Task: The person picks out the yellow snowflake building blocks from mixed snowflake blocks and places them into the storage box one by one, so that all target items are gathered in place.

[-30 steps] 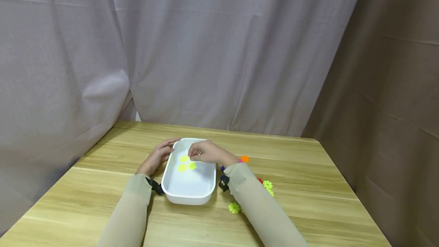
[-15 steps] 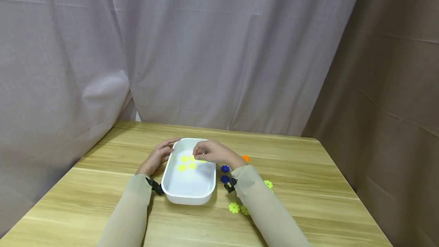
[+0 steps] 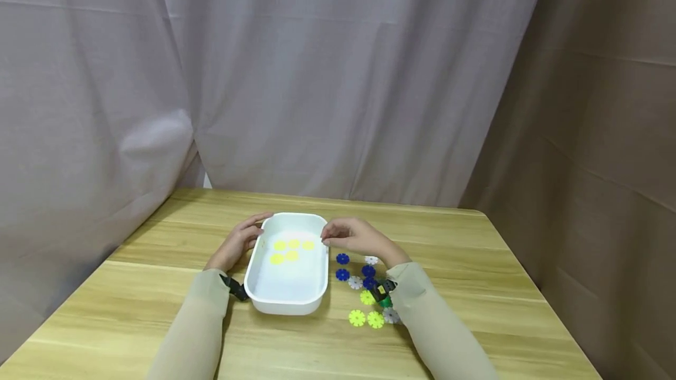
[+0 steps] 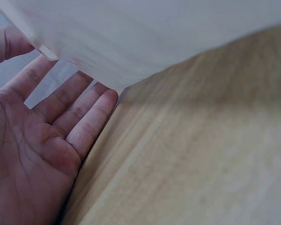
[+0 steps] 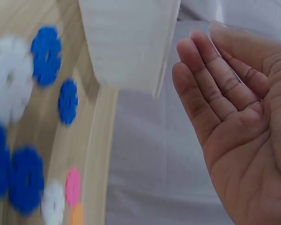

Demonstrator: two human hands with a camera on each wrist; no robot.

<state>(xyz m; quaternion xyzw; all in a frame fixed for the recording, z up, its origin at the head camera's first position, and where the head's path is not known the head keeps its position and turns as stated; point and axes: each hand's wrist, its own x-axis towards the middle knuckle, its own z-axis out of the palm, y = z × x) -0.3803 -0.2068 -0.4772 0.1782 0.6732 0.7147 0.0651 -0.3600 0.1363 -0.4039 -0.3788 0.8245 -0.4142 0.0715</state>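
Note:
My left hand [image 3: 237, 246] rests against the left side of a white tray [image 3: 285, 304]. In the left wrist view its fingers [image 4: 86, 124] extend fairly straight and touch the tray's outer wall. Several yellow notched discs [image 3: 292, 255] lie inside the tray, grouped toward its far half. At the tray's right rim hovers my right hand [image 3: 361, 238], its fingers loosely bent. The right wrist view shows nothing between its thumb and fingers [image 5: 196, 101], which stand apart from the tray wall.
Loose notched discs lie on the wooden table [image 3: 475, 286] right of the tray: blue [image 3: 342, 258], white [image 3: 355, 282], yellow [image 3: 357, 318] and green [image 3: 386, 302]. Pink [image 5: 73, 187] and orange [image 5: 77, 214] ones show in the right wrist view. A grey curtain [image 3: 296, 92] hangs behind the table.
My right hand has moved right, from above the tray's inside to its right rim, uncovering yellow discs in the tray and more discs on the table. The left hand stays against the tray.

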